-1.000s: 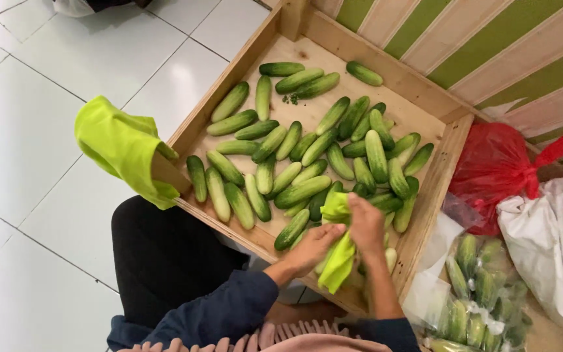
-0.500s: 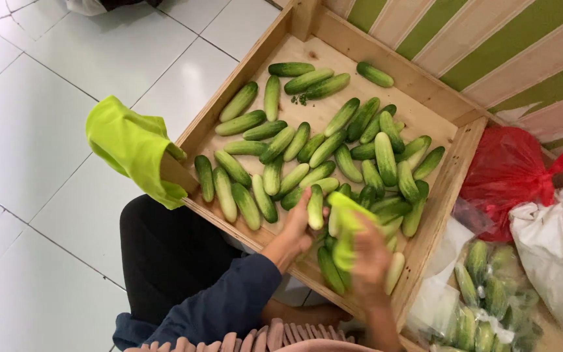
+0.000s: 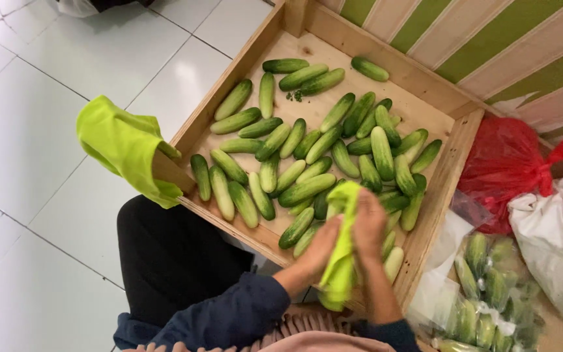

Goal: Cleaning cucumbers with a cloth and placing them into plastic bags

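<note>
Since a second ago: both hands now pressed together around the lime-green cloth (image 3: 341, 251), left hand (image 3: 320, 244) on its left side, right hand (image 3: 368, 225) on its right, cloth bunched upright between the palms and trailing down past the near rail of the wooden crate (image 3: 447, 176). Half a second ago a cucumber held upright in the left hand beside the cloth; no longer visible, hidden or wrapped, cannot tell. Hands shifted slightly toward the crate's near right corner. View drifted a little, crate sitting marginally higher in frame.
</note>
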